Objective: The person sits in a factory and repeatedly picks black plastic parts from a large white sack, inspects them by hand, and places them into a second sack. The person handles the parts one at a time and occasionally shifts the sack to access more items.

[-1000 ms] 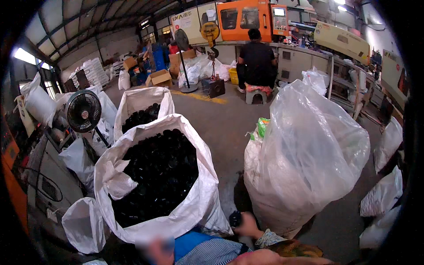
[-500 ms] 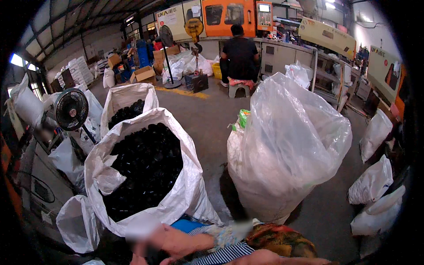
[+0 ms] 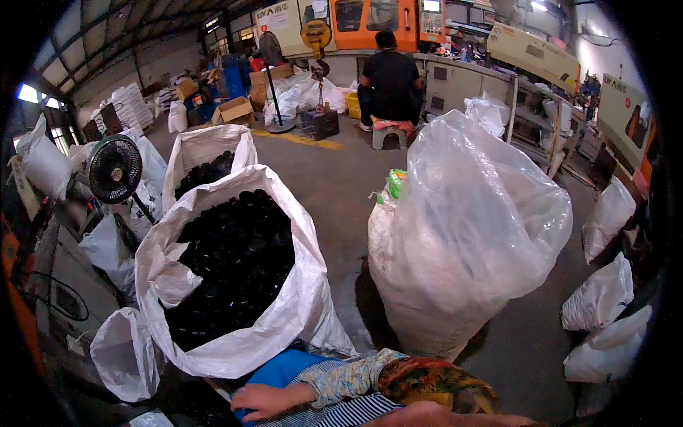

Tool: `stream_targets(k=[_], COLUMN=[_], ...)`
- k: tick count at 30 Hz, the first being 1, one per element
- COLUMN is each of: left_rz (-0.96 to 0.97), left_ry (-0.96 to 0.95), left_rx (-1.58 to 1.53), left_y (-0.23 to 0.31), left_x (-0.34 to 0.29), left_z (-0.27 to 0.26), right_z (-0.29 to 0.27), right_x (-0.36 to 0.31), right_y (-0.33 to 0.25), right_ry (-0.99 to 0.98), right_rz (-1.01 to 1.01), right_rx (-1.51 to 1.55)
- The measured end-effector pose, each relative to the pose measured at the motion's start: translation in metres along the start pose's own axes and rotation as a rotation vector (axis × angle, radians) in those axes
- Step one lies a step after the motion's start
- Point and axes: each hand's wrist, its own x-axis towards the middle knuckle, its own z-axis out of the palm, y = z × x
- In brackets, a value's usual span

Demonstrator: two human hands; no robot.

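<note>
My right hand lies across my lap at the lower edge, its fingers stretched out over blue and striped cloth. Nothing shows in its grasp. A patterned sleeve and a dark red and yellow oversleeve cover that arm. My left hand does not show. Just beyond the right hand stands a wide white woven sack, its rim rolled open, full of small black plastic pieces. To its right is a tall white sack with a clear plastic liner bulging from its top.
Behind the near sack stands another sack of black pieces. A fan and a small open bag are at left. White bags line the right side. Ahead, a person sits on a stool near an orange machine.
My right hand was blurred over the near sack's front rim. It has moved down toward me onto my lap and lies flatter. The view has shifted slightly.
</note>
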Motion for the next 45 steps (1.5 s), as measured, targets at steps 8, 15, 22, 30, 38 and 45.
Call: stream_targets(k=[8,15,22,30,38,45], left_rz=[0.092,0.140,0.173,0.196,0.244,0.269], left_ry=[0.016,0.021,0.023,0.046,0.054,0.054], left_rx=[-0.054,-0.098,-0.126,-0.147,-0.179,-0.183], left_y=[-0.012,-0.026,-0.034,-0.045,-0.050,-0.049], left_x=[0.020,0.024,0.031,0.036,0.040,0.049], left_z=[0.028,0.043,0.053,0.067,0.081,0.096], right_z=[-0.034,-0.045,-0.036,-0.030,-0.029,-0.030], right_x=[-0.046,-0.076,-0.069,-0.076,-0.073,-0.073], right_y=[0.066,0.034,0.039,0.055,0.050,0.049], right_ry=[0.176,0.291,0.408,0.309,0.279,0.240], right_rz=[0.181,0.078,0.004,0.048,0.070,0.115], right_rx=[-0.052,-0.569,-0.593,-0.640,-0.652,-0.624])
